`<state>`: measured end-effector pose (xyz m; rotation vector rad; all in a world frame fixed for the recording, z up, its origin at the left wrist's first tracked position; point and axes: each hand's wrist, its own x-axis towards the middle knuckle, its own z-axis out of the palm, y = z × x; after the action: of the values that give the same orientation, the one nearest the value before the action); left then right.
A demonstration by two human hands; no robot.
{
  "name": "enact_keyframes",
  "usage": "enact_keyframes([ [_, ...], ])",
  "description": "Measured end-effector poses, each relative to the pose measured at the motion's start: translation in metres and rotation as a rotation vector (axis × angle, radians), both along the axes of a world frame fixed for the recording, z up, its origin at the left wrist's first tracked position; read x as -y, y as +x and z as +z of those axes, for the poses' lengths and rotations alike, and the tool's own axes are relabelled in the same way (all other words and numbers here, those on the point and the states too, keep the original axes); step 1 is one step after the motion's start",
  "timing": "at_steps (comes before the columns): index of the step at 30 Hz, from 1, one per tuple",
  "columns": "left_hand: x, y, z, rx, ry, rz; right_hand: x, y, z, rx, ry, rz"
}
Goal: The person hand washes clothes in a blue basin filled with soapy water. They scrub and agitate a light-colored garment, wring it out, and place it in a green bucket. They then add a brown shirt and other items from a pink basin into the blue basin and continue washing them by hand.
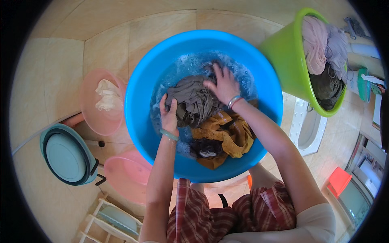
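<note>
A large blue basin (142, 60) stands in front of me with sudsy water (184, 62) in it. A wet grey-brown garment (194, 95) is bunched in the middle of the water. My left hand (169, 117) grips its left side, some fingers hidden by the cloth. My right hand (226, 86) is over the garment's upper right side, fingers spread and slightly blurred. Nearer to me, a mustard-yellow garment (237, 139) lies crumpled in the basin. Beside it sits a small dark cloth (206, 148) with a white patch.
A tilted green bucket (283, 60) holding pink, lilac and dark clothes stands at the right. On the left are a pink basin (91, 115) with a cream cloth (108, 95), another pink basin (121, 174) and a teal folding basin (65, 156). A white squat toilet (308, 129) lies behind the basin's right side.
</note>
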<state>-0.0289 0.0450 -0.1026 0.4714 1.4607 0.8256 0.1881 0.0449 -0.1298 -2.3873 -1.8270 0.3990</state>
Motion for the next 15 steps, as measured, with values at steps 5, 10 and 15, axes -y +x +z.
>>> enact_keyframes([
  [5, 0.01, -0.025, -0.057, 0.084, -0.027, -0.065, -0.014, -0.005, -0.007, -0.154, -0.343, 0.277],
  [10, -0.008, 0.004, -0.01, 0.599, -0.206, 0.01, -0.011, -0.04, 0.009, -0.301, 0.048, 0.062],
  [15, -0.023, 0.002, 0.03, 0.947, -0.239, -0.064, 0.041, -0.096, 0.119, -0.472, 0.199, 0.648],
])
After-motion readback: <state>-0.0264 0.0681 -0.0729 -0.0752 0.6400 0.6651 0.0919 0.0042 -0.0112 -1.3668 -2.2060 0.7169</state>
